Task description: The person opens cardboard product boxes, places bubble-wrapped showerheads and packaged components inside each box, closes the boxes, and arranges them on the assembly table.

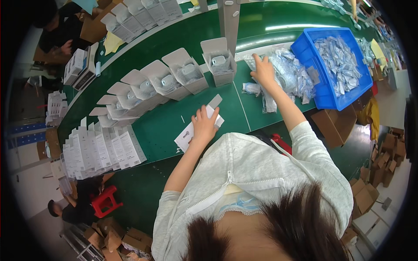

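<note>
My left hand (pixel 203 125) grips a white carton (pixel 185 136) lying on the green table, its fingers across the upper part and an end flap (pixel 215 101) sticking up beyond them. My right hand (pixel 264 71) reaches out over a heap of clear plastic bags (pixel 285 71), fingers apart and touching the nearest bag; nothing is visibly held. Just below that hand lies a small wrapped packet (pixel 251 88). Open white boxes, the closest one (pixel 218 65) holding a light device in clear wrap, stand in a curved row beyond my left hand.
A blue bin (pixel 324 102) full of small wrapped packets stands tilted at the right. Closed white cartons (pixel 102 148) are lined up at the left end of the table (pixel 159 143). A metal post (pixel 228 26) rises behind the boxes. Other people (pixel 54 39) are at the far left.
</note>
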{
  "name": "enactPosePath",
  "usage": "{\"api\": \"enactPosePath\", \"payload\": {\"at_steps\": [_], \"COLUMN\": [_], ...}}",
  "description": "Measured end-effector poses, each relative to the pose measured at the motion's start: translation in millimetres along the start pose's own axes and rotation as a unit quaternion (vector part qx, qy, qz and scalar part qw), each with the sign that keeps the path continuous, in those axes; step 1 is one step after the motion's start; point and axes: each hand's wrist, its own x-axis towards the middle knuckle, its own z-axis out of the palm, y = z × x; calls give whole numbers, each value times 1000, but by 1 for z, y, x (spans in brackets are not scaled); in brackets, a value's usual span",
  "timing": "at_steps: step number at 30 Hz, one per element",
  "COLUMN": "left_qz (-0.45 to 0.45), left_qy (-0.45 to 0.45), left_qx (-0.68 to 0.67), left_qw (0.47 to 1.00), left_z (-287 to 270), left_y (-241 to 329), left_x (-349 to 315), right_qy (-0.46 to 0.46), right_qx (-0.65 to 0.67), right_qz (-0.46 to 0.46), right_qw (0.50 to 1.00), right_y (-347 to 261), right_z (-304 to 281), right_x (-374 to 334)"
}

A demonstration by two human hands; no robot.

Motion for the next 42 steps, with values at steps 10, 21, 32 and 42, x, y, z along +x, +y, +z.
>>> {"api": "enactPosePath", "payload": {"at_steps": [10, 21, 32, 42], "left_qz": [19, -13, 133, 31], "left_qy": [115, 216, 345, 346], "left_qx": [-311, -442, -430, -344], "left_qw": [943, 870, 824, 872], "left_z": [-85, -73, -5, -37], "left_y": [14, 36, -5, -6], "left_x": [6, 13, 9, -18], "right_qy": [147, 238, -33, -64], "right_qx": [822, 734, 640, 53], "right_qz": [133, 126, -113, -126], "right_qw": [534, 624, 760, 989], "right_y": [-41, -106, -25, 5], "right_z": [-122, -103, -41, 27], "right_x": [-52, -65, -69, -76]}}
